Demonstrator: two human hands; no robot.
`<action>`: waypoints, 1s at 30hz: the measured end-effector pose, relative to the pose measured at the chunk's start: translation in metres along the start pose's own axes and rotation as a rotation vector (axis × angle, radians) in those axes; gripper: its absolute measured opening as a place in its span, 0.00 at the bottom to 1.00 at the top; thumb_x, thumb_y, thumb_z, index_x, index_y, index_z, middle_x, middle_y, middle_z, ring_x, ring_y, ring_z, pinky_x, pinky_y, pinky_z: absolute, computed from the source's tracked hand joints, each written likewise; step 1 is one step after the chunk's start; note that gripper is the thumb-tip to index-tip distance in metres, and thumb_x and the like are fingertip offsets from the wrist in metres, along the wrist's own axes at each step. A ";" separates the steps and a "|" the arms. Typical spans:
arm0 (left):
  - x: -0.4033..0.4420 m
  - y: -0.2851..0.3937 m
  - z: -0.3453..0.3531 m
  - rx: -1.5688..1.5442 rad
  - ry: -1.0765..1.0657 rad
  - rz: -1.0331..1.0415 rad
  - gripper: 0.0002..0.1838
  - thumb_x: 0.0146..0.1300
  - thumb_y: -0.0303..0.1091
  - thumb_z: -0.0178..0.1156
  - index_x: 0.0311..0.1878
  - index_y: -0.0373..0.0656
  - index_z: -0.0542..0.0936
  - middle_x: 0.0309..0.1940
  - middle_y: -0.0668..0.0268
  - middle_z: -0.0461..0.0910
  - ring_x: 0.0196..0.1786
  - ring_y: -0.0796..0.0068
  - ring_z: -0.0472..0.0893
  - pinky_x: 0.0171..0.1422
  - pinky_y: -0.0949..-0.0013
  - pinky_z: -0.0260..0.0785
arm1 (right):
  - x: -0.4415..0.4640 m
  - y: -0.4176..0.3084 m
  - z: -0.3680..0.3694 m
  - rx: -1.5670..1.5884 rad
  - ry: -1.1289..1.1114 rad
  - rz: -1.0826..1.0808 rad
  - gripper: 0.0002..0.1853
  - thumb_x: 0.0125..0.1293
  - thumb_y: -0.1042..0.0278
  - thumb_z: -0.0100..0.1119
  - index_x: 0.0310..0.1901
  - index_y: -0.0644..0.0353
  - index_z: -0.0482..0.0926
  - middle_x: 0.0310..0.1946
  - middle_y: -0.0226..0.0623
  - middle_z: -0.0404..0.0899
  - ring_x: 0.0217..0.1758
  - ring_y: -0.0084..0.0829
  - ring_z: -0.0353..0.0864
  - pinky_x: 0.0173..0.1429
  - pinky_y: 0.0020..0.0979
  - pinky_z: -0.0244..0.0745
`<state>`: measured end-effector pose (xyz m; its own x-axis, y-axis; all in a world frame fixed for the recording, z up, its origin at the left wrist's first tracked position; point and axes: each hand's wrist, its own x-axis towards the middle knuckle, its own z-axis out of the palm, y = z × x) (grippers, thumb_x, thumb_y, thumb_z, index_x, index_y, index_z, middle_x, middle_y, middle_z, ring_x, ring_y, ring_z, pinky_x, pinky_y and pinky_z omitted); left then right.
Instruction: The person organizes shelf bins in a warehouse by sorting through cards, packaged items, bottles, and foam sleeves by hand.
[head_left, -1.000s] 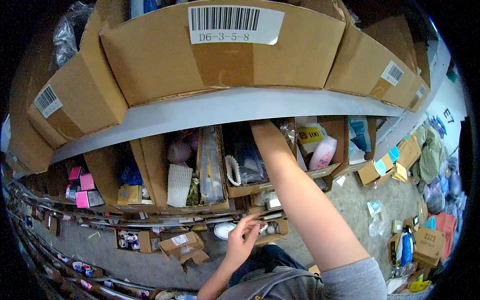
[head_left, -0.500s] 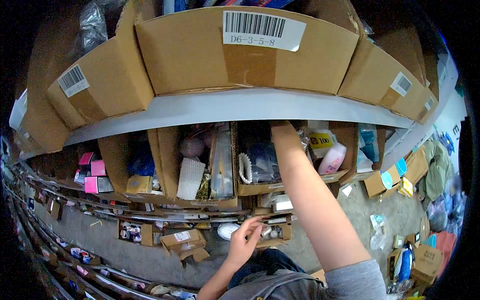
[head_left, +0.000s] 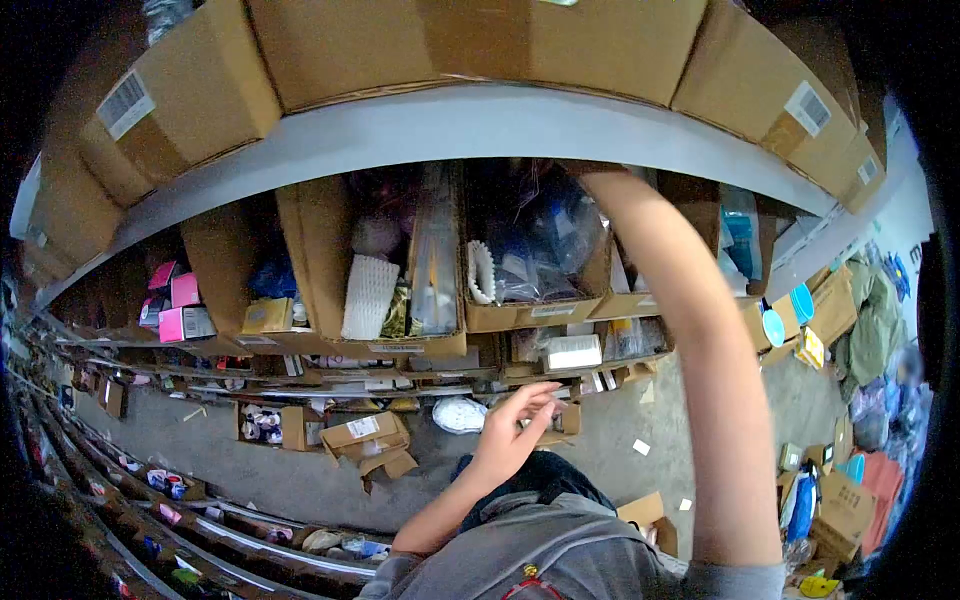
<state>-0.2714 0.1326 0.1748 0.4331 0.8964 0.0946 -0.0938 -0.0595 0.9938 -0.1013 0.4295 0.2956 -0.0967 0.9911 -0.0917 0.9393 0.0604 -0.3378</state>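
My right arm (head_left: 700, 300) reaches up under the white shelf edge (head_left: 480, 110), over a cardboard bin (head_left: 535, 315). Its hand is lost in the shadow at the back, so the fingers and anything in them are hidden. In that bin lie clear plastic-wrapped items (head_left: 545, 245), some dark blue, and a white foam net sleeve (head_left: 481, 272) stands at its left side. My left hand (head_left: 512, 435) hangs below the shelf in front of my body, fingers loosely bent and apart from the thumb, holding nothing.
Neighbouring bins hold pink boxes (head_left: 185, 308), a white foam-netted item (head_left: 370, 298) and a teal packet (head_left: 738, 235). Labelled cartons (head_left: 480, 45) line the shelf above. Open cartons (head_left: 367, 437) stand on the floor; bags and clothes (head_left: 880, 340) are heaped at right.
The view has shifted, so the upper cartons sit higher in the frame. My right arm now bends more and reaches across the bin's right side. More of the plastic-wrapped items shows.
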 end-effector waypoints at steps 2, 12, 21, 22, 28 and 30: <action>0.007 -0.002 0.007 -0.058 -0.036 -0.003 0.15 0.60 0.29 0.48 0.49 0.34 0.67 0.37 0.60 0.76 0.43 0.74 0.75 0.48 0.72 0.66 | -0.036 -0.016 -0.008 0.123 -0.154 -0.057 0.33 0.41 0.56 0.63 0.50 0.63 0.68 0.47 0.45 0.71 0.51 0.37 0.69 0.54 0.31 0.61; 0.054 0.032 0.043 -0.563 0.085 0.345 0.33 0.55 0.26 0.51 0.61 0.40 0.46 0.57 0.55 0.56 0.58 0.62 0.61 0.57 0.59 0.59 | -0.210 0.012 0.005 1.351 -0.009 -0.200 0.27 0.42 0.72 0.67 0.46 0.68 0.68 0.38 0.37 0.76 0.41 0.25 0.74 0.50 0.28 0.67; 0.102 0.037 0.087 -0.366 0.006 0.552 0.53 0.42 0.29 0.63 0.64 0.39 0.35 0.63 0.53 0.44 0.64 0.65 0.51 0.66 0.64 0.43 | -0.268 0.047 0.059 2.036 -0.126 0.035 0.19 0.59 0.69 0.51 0.51 0.62 0.63 0.44 0.33 0.71 0.46 0.24 0.71 0.52 0.26 0.66; 0.101 0.039 0.094 -0.328 0.013 0.528 0.52 0.42 0.29 0.62 0.64 0.39 0.34 0.63 0.54 0.45 0.64 0.65 0.51 0.66 0.65 0.43 | -0.271 0.048 0.059 2.064 -0.038 0.081 0.18 0.59 0.68 0.50 0.50 0.62 0.63 0.43 0.33 0.71 0.46 0.24 0.71 0.52 0.26 0.65; 0.106 0.026 0.117 -0.283 0.041 0.363 0.50 0.40 0.32 0.64 0.63 0.37 0.43 0.60 0.56 0.51 0.63 0.66 0.53 0.65 0.65 0.44 | -0.282 0.064 0.057 2.085 0.000 0.043 0.17 0.64 0.61 0.43 0.50 0.62 0.64 0.44 0.32 0.70 0.47 0.23 0.69 0.53 0.27 0.63; 0.114 0.031 0.125 -0.284 0.082 0.538 0.51 0.37 0.35 0.66 0.62 0.36 0.45 0.58 0.56 0.55 0.61 0.65 0.56 0.64 0.65 0.46 | -0.287 0.069 0.058 2.056 -0.001 0.028 0.17 0.64 0.61 0.43 0.50 0.61 0.64 0.44 0.31 0.70 0.47 0.22 0.69 0.53 0.26 0.63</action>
<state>-0.1127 0.1776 0.2232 0.1892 0.8046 0.5629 -0.5204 -0.4040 0.7523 -0.0278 0.1426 0.2447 -0.0929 0.9890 -0.1150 -0.7282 -0.1463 -0.6696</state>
